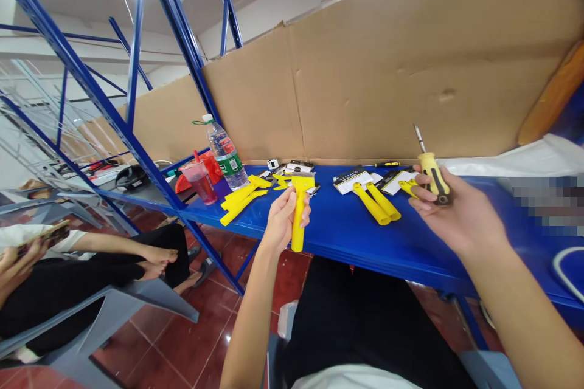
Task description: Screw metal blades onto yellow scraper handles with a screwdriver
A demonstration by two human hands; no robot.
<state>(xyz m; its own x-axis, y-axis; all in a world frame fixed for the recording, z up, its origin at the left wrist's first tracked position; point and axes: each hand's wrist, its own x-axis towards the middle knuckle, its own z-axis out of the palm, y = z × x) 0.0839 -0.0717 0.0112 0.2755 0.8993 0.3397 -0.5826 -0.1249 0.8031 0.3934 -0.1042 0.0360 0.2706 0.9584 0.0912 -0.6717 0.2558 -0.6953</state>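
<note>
My left hand (283, 219) is closed around the handle of a yellow scraper (298, 228), held upright with its metal-edged head at the top, over the front edge of the blue table (337, 228). In my right hand (460, 209) is a yellow and black screwdriver (431, 173), its metal shaft pointing up and slightly left. Between my hands, yellow handles (376, 203) lie on the table by a printed card (353, 179). Left of the scraper are more yellow handles (241, 200) and small yellow parts (281, 182).
A water bottle (228, 161) and a pink cup (199, 182) stand at the left beside a blue rack post (182, 24). Cardboard (365, 73) walls the back. Another screwdriver (387, 164) lies by it. A white cable (563, 270) is at right. A seated person (114, 249) is at far left.
</note>
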